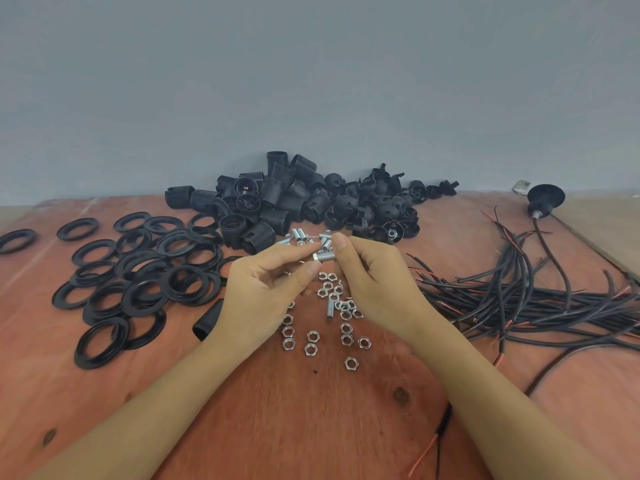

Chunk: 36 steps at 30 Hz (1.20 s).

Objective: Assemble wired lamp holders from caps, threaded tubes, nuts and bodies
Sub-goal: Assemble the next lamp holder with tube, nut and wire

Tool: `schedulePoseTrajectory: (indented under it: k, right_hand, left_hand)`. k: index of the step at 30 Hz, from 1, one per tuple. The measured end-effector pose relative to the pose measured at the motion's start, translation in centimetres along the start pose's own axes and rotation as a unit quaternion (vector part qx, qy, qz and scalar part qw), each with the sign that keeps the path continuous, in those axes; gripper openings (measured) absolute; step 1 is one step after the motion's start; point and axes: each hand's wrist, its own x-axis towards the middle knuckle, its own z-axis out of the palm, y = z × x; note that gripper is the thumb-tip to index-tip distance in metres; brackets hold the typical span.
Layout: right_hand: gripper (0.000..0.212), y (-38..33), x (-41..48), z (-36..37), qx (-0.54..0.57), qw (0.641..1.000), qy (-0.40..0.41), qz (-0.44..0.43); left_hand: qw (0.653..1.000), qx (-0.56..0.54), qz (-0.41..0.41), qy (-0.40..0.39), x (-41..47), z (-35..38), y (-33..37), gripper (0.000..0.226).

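Silver threaded tube [325, 255], pinched by left hand [266, 289], right hand [370, 282] (nuts [346, 328] beneath)

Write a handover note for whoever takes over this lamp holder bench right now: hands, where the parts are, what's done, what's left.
Hands: left hand and right hand both pinch one threaded tube above the table; a nut seems to sit on its left end.
Parts: loose nuts under the hands, spare tubes just beyond, bodies and caps piled at the wall, rings on the left, wires on the right.
Done: one wired holder lies far right.
Left: the held tube has no cap, body or wire yet; the piles are unassembled.
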Motion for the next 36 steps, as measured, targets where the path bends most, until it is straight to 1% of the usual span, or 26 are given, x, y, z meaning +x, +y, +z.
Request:
schedulePoseTrajectory:
  k: [3,5,8,9,12,15,18,28,31,34,36]
  right_hand:
    - [0.048,0.2,0.0,0.1,0.009,1.0,0.008,-0.001]
    - [0.041,0.4,0.0,0.0,0.015,1.0,0.007,-0.004]
    - [0.013,0.4,0.2,-0.2,0.039,0.999,0.001,0.019]
    - [0.008,0.3,0.3,-0.3,0.058,0.998,0.006,0.026]
    - [0.016,0.1,0.5,-0.8,0.118,0.992,0.022,0.029]
    - [0.017,-0.2,0.5,-1.2,0.158,0.987,0.008,0.026]
    - [0.017,-0.3,0.4,-1.2,0.147,0.989,-0.004,0.023]
    - [0.014,-0.4,0.2,-1.1,0.126,0.992,-0.012,0.027]
    - [0.01,-0.4,0.2,-1.1,0.107,0.993,-0.015,0.035]
    - [0.036,-0.2,0.1,-0.8,0.07,0.997,-0.015,0.042]
    - [0.049,-0.2,0.0,-0.6,0.06,0.996,-0.019,0.058]
  left_hand:
    - [1.0,0.001,0.006,-0.005,0.0,-0.1,-0.1,0.024]
    - [1.0,-0.003,0.003,-0.004,0.0,-0.2,0.0,0.022]
    - [1.0,-0.007,-0.013,0.017,0.1,-0.2,0.0,0.02]
    - [0.999,-0.009,-0.018,0.026,0.1,-0.2,0.0,0.02]
    - [0.999,-0.015,-0.027,0.041,0.3,-0.4,-0.1,0.024]
    - [0.999,-0.013,-0.02,0.029,0.2,-0.3,-0.1,0.025]
    - [1.0,-0.009,-0.008,0.015,0.1,-0.3,-0.1,0.025]
    - [1.0,0.014,0.023,0.009,0.1,-0.3,-0.3,0.024]
    - [0.999,0.032,0.04,0.005,0.0,-0.4,-0.3,0.025]
    - [0.993,0.086,0.078,-0.015,-0.1,-0.4,-0.5,0.023]
    - [0.99,0.112,0.087,-0.017,-0.2,-0.4,-0.6,0.023]
